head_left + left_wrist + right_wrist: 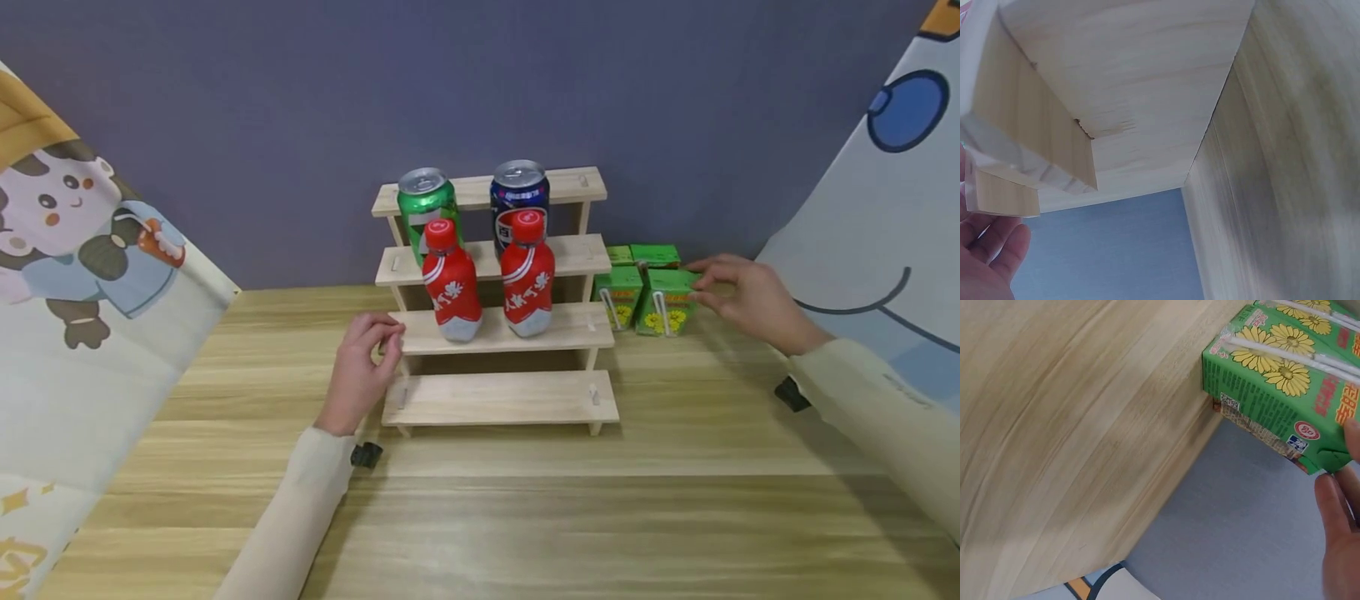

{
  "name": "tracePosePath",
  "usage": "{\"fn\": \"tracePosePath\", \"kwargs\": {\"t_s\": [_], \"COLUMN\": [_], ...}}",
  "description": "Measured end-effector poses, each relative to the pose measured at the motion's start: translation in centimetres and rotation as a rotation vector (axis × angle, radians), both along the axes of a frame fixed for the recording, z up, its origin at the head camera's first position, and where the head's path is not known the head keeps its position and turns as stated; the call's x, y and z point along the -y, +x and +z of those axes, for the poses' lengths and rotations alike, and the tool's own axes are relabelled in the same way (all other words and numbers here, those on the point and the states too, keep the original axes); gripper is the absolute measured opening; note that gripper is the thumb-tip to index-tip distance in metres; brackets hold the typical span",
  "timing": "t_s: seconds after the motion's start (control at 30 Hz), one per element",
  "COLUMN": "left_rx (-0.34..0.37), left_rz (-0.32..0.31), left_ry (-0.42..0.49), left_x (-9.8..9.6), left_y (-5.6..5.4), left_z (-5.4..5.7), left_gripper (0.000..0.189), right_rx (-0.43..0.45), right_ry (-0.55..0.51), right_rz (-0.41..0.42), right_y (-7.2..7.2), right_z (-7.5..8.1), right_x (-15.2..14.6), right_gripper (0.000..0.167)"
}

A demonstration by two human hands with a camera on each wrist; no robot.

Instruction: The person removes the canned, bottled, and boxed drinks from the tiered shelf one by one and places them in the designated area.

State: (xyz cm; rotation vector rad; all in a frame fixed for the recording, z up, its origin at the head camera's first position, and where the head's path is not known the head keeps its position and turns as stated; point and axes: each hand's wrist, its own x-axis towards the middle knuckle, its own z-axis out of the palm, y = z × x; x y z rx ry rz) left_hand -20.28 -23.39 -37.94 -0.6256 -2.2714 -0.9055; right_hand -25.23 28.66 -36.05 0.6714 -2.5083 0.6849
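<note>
The left hand [357,372]'s fingers pinch the left end of the wooden rack [498,400]'s third tier; a light hold should spare the red bottles [454,296] on it a jolt. Right of the rack, on the bench [525,525], the right hand [750,304]'s fingers pinch the front right green carton [667,287]; any lift should go straight up, clear of the neighbouring cartons [621,287].

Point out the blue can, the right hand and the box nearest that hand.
Blue can [517,197]: head view, upper part of its side.
Right hand [756,298]: head view, middle of the hand.
Box [1288,380]: right wrist view, flowered front face.
</note>
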Motion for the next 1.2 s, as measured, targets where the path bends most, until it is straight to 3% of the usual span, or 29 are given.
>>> {"fn": "tracePosePath", "kwargs": {"t_s": [0.33, 0.63, 0.8, 0.97, 1.1, 1.2], "left_rx": [0.006, -0.002, -0.006, 0.002, 0.007, 0.004], "left_rz": [0.001, 0.000, -0.001, 0.004, 0.005, 0.004], "left_ry": [-0.005, -0.002, -0.002, -0.007, -0.006, -0.003], "left_x": [0.0, 0.0, 0.0, 0.0, 0.0, 0.0], "left_y": [0.1, 0.0, 0.1, 0.1, 0.1, 0.1], "left_z": [0.0, 0.0, 0.0, 0.0, 0.0, 0.0], "left_gripper": [0.013, 0.013, 0.013, 0.013, 0.013, 0.013], "right_rx": [-0.029, 0.058, 0.084, -0.022, -0.093, -0.084], "right_ry": [-0.027, -0.035, -0.019, -0.058, -0.084, -0.086], "right_rz": [-0.004, -0.039, -0.028, 0.000, 0.031, 0.078], "right_y": [-0.8, -0.7, -0.5, -0.2, 0.4, 0.9], "right_z": [-0.3, -0.1, 0.5, 2.0, 4.5, 6.8], "right_x": [0.5, 0.9, 1.2, 2.1, 4.0, 6.1], "right_gripper": [0.014, 0.008, 0.014, 0.020, 0.025, 0.032]}}
